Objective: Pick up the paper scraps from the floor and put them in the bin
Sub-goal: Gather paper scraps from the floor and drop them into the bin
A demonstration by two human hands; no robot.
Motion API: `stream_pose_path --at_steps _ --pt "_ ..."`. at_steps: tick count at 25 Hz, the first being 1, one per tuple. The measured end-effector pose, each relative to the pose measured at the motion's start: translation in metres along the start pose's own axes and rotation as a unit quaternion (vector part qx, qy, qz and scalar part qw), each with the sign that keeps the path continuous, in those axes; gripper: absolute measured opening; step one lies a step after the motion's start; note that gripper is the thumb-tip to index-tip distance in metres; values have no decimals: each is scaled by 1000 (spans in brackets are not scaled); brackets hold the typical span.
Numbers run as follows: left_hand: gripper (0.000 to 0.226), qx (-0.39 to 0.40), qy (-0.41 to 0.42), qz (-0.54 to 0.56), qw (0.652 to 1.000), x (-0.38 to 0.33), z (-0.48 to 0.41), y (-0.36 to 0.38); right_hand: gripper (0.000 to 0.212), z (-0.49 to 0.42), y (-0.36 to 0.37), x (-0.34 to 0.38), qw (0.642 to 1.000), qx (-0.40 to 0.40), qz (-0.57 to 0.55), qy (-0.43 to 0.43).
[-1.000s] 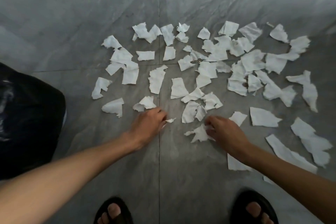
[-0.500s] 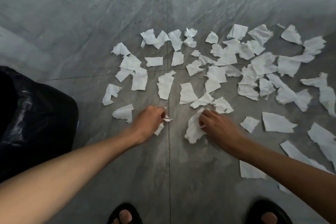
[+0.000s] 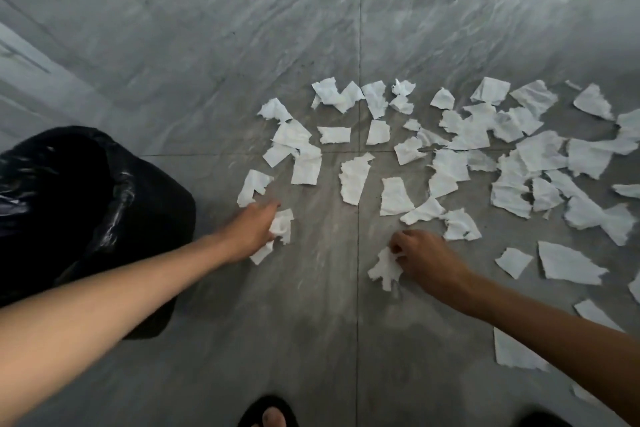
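Note:
Several torn white paper scraps lie spread over the grey tiled floor, mostly right of centre. My left hand is low over the floor, closed on a bunch of white scraps that stick out past its fingers. My right hand pinches another crumpled bunch of scraps hanging from its fingertips just above the floor. A bin lined with a black plastic bag stands at the left, close beside my left forearm.
My two feet in black sandals show at the bottom edge. A pale wall base runs along the upper left. More scraps lie under and behind my right forearm.
My left hand has moved left toward the bin side and gathered another scrap. My right hand has lifted its scraps off the floor and drawn back. The view has shifted, showing more of the bin.

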State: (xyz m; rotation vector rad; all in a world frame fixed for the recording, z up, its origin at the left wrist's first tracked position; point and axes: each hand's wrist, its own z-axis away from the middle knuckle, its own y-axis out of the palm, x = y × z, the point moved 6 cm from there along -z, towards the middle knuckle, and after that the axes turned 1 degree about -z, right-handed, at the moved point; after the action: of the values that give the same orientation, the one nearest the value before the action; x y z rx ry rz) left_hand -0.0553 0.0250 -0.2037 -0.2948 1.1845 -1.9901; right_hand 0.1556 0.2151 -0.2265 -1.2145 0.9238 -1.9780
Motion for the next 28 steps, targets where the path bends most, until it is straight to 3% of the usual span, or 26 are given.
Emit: stream_pose_path --at_steps 7,10,14,15,18,21,23,26,28 --pt "15 -54 -64 74 994 4 -8 17 7 -5 -53 46 994 -7 -109 12" --pt "12 -101 -61 115 986 -9 6 -31 6 -17 -82 74 990 18 -137 25" --pt "13 -288 -3 223 931 -12 55 -155 4 -40 -109 117 981 57 -180 46" --pt "13 -319 28 256 912 -9 72 -181 14 -45 -114 129 975 63 -206 46" --pt "12 -373 75 321 867 24 128 -230 39 -66 -127 177 953 71 -292 33" --pt "11 -405 29 332 851 84 167 -232 37 -88 -137 242 915 69 -397 -3" --pt "12 -398 -46 283 871 125 176 -211 17 -100 -137 288 895 79 -437 -48" --pt "14 -289 -150 232 917 177 181 -158 14 -117 -127 355 872 79 -472 -101" --pt "10 -245 -194 219 924 201 184 -131 10 -128 -110 390 874 84 -466 -113"
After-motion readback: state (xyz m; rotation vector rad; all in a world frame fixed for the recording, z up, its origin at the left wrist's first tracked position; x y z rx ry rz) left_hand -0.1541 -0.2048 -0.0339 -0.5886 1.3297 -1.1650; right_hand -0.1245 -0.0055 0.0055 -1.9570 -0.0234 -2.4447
